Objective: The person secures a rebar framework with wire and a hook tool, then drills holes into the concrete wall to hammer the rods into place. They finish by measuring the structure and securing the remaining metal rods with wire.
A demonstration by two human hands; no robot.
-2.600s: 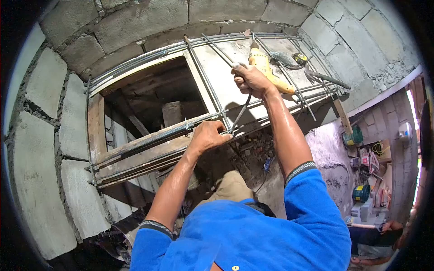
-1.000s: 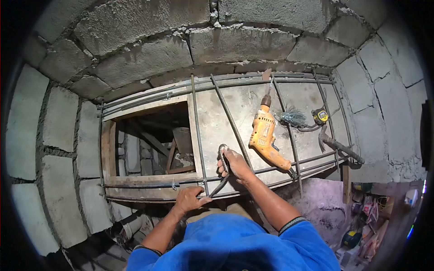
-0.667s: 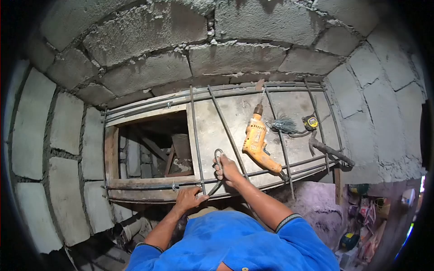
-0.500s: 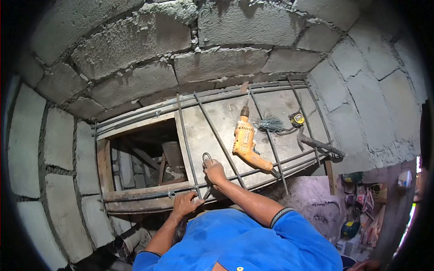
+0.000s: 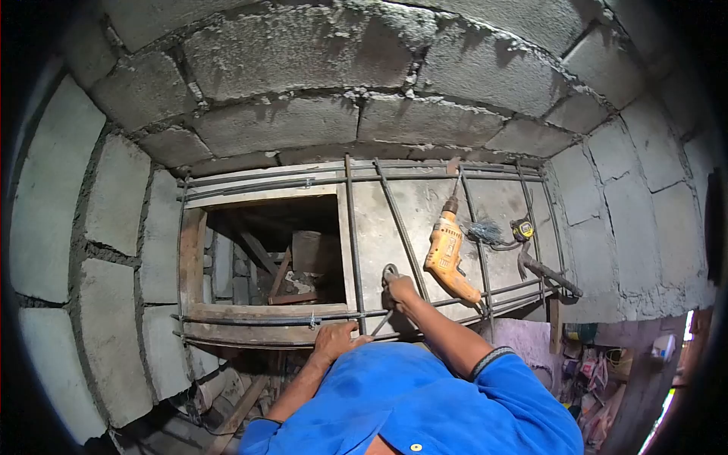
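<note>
My right hand [image 5: 402, 290] is closed around a metal tying hook [image 5: 390, 270] with a looped end above the fist. Its thin shaft slants down toward the crossing of a short rebar [image 5: 352, 243] and the long front bars. At that crossing my left hand [image 5: 338, 341] grips the front rebar [image 5: 262, 319], thumb and fingers close to the joint. Whatever wire may be between the fingers is too small to make out. An orange power drill [image 5: 446, 254] lies on the panel to the right of my right hand.
A bundle of tie wire [image 5: 485, 230], a tape measure [image 5: 522, 229] and a hammer [image 5: 542, 271] lie at the right of the board [image 5: 379, 220]. An opening framed in wood [image 5: 196, 258] is on the left. Concrete block walls [image 5: 280, 125] enclose three sides.
The view has shifted, so the whole scene sits further right and lower. Both hands stay at the same rebar crossing, with the hook still in my right hand.
</note>
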